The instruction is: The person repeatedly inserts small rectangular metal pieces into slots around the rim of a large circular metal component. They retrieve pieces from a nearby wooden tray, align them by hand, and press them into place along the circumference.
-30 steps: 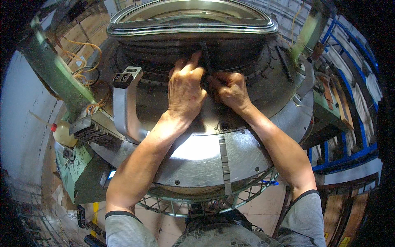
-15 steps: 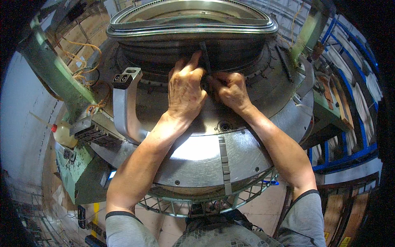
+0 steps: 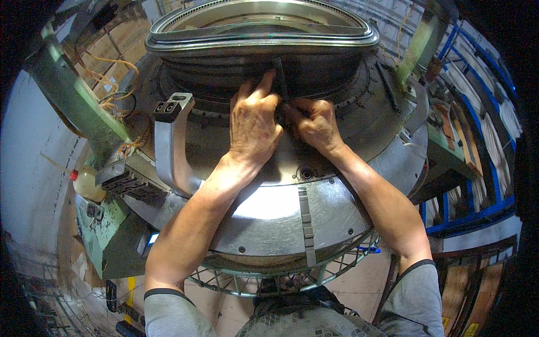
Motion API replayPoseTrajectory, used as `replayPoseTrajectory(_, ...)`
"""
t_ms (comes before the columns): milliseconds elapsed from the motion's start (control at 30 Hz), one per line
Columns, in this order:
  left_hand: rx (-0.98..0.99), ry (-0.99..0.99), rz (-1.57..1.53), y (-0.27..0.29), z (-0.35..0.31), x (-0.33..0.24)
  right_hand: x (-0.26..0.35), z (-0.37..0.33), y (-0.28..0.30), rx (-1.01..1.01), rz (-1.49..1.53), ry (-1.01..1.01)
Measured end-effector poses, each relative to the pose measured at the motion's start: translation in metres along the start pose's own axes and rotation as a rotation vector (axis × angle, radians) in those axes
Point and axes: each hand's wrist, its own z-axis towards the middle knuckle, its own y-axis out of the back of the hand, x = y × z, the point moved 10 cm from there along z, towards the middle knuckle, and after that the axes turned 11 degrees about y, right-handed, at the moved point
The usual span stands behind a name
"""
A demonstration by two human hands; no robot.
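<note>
The left hand's fingers (image 3: 267, 89) are half curled, with the forefinger stretched far along the left side of a dark upright strip (image 3: 282, 81); whether they grip it cannot be told. The right hand (image 3: 317, 126) is drawn in more tightly, thumb and forefinger bent toward the strip's near end; anything pinched there is hidden. The strip stands against the near wall of a dark cylinder (image 3: 328, 70), between the two hands. The left forefinger probably steadies or feels its edge while the right hand works lower down, and bringing both hands in from opposite sides seems to leave the strip reachable between them.

Below, a dull, stained inner plate slopes toward the person and meets a scratched metal ring (image 3: 269, 233), bright where light strikes it. A notched strip (image 3: 306, 222) crosses this ring, perhaps covering a joint. On the left a curved metal bracket (image 3: 168, 146) rises, likely a support for the block at its top.

Farther out, green posts (image 3: 81, 84) flank the machine, with orange wires looping near the left one. A red-capped bottle (image 3: 88, 185) sits at the left, and a blue rack (image 3: 497, 196) holding pale material stands on the right. Pale floor (image 3: 362, 283) shows at the near side.
</note>
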Motion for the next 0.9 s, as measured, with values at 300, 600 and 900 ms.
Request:
replayPoseTrajectory(300,0.023,-0.008,0.029,0.0025,-0.0002,-0.0046,0.0030,0.0010,0.0034,-0.042,-0.061,0.062)
replayPoseTrajectory(600,0.033,0.006,0.037,0.0010,0.0009,-0.0040,-0.0053,0.0000,-0.0001,-0.044,-0.001,0.040)
replayPoseTrajectory(900,0.047,0.011,0.026,0.0018,0.0000,-0.0043,-0.0008,-0.0005,0.0013,-0.019,-0.017,0.021)
